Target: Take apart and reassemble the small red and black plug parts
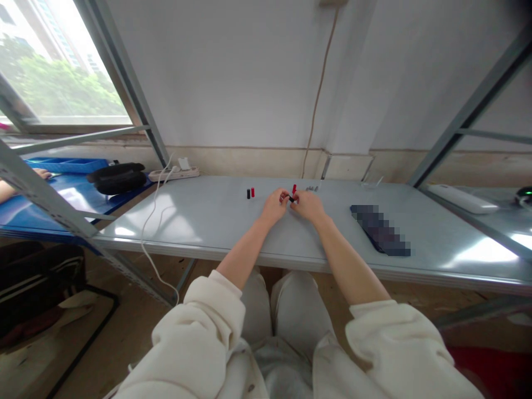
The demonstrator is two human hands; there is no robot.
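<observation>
Over the far middle of the grey table (216, 221), my left hand (275, 205) and my right hand (308, 205) meet, fingers pinched. Between their fingertips is a small black piece (291, 198); its exact kind is too small to make out. Just beyond my right hand's fingers a small red piece (294, 188) shows, partly hidden, and I cannot tell whether it is touched. To the left stand a short black cylinder (248, 194) and a short red cylinder (252, 192), side by side. Several small grey pieces (312, 189) lie behind my right hand.
A dark flat object (376, 227), blurred out, lies on the right. A white power strip (174, 174) with a hanging cable (154, 208) is at the back left. Metal posts frame both sides. Another person's hand (41, 173) rests at the blue table (66, 194).
</observation>
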